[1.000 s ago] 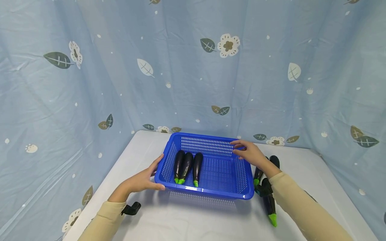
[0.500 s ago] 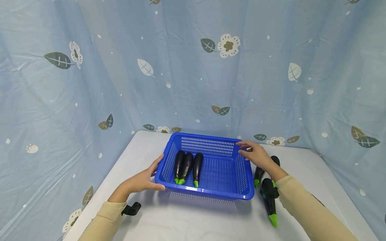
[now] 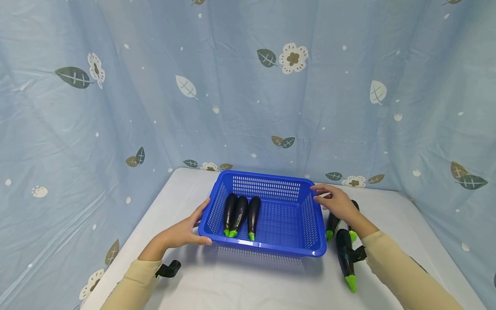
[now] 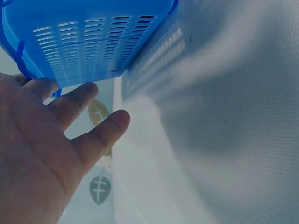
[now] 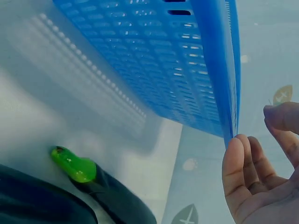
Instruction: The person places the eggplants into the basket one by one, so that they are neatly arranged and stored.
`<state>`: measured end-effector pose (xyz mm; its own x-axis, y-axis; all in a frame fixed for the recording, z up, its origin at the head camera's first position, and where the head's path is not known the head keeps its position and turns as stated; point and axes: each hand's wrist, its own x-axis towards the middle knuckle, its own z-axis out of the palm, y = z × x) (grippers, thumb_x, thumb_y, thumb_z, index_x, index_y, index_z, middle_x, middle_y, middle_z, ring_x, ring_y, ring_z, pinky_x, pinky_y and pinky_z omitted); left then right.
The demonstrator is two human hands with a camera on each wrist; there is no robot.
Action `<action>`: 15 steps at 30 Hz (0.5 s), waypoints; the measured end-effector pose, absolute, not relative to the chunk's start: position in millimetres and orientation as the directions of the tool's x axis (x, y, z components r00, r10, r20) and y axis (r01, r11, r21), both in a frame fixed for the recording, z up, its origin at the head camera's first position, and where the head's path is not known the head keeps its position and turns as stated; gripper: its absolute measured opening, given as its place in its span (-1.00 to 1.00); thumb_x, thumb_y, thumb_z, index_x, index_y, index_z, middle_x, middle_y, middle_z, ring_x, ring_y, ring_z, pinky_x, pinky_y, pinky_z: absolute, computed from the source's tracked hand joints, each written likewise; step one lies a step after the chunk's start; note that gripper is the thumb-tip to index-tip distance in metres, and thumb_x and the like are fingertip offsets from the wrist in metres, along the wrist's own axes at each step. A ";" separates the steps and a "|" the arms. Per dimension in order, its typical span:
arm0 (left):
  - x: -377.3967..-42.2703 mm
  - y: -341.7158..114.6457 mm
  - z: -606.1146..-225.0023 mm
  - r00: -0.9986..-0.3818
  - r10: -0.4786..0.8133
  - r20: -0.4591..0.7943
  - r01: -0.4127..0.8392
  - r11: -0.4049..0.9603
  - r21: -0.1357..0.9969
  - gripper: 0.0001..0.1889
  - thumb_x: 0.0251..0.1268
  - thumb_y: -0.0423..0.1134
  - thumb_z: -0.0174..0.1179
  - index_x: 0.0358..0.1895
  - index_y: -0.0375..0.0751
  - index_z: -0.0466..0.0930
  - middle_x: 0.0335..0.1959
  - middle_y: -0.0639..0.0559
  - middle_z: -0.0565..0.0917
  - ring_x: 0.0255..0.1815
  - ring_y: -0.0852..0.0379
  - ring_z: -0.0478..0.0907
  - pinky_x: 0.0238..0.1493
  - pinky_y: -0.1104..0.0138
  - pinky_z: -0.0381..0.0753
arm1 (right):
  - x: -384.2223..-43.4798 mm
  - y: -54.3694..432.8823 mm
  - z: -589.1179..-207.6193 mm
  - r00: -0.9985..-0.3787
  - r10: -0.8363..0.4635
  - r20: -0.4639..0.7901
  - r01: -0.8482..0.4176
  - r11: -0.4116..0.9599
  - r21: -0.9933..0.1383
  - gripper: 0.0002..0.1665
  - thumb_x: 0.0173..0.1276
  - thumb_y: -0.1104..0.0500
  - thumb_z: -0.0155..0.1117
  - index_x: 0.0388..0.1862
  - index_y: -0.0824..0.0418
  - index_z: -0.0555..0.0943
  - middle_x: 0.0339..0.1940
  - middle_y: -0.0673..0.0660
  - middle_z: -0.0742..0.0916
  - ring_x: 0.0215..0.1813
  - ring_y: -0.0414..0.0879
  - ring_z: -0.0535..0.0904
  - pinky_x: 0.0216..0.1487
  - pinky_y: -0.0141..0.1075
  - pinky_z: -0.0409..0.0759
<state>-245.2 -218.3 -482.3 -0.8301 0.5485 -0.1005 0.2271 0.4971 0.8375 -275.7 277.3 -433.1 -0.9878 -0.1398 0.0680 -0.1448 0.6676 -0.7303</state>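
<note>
A blue plastic basket (image 3: 279, 249) holds three dark eggplants: one on the left (image 3: 230, 211), one beside it (image 3: 239, 214) and one a little apart (image 3: 253, 215). My left hand (image 3: 182, 230) rests at the basket's left side, fingers spread; in the left wrist view, fingertips (image 4: 91, 88) lie by the rim. My right hand (image 3: 335, 201) is at the right rim, fingers loosely bent and holding nothing. More eggplants lie on the table to the right: a near one (image 3: 344, 254), one by the basket (image 3: 332, 226), and one (image 3: 355, 205) partly hidden behind my right hand and wrist.
A white cloth covers the table (image 3: 217, 284). Blue patterned curtains (image 3: 248, 107) hang behind it and at both sides. The basket casts a shadow on the cloth in front. Each wrist wears a small black camera mount.
My right hand has moved right, from over the basket's inside to its right rim. The left hand, basket and eggplants have stayed in place.
</note>
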 end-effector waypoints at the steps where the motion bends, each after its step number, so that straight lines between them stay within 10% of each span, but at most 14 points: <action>1: -245.1 -218.3 -482.1 -0.830 0.549 -0.100 0.227 0.497 0.838 0.33 0.10 0.02 0.52 0.67 0.10 -0.44 0.59 -0.42 0.04 0.51 -0.48 0.14 0.39 -0.31 0.25 | -275.2 278.1 -433.4 -0.988 -0.135 0.068 -0.142 0.667 -0.731 -0.52 0.52 0.15 0.24 0.35 0.25 0.54 0.22 0.43 0.62 0.05 0.20 0.67 -0.05 0.03 0.73; 15: -243.6 -217.7 -479.3 -0.834 0.542 -0.104 0.225 0.505 0.833 0.31 0.11 -0.01 0.52 0.67 0.08 -0.42 0.60 -0.41 0.02 0.51 -0.47 0.14 0.41 -0.31 0.22 | -269.1 289.6 -444.2 -0.997 -0.080 0.014 -0.065 0.678 -0.732 -0.48 0.55 0.06 0.22 0.41 0.19 0.50 0.26 0.41 0.60 0.10 0.21 0.63 0.01 0.06 0.72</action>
<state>-243.6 -217.7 -479.3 -0.8336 0.5425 -0.1040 0.2250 0.5054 0.8330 -269.1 289.6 -444.2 -0.9967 -0.0803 0.0140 -0.0649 0.6778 -0.7323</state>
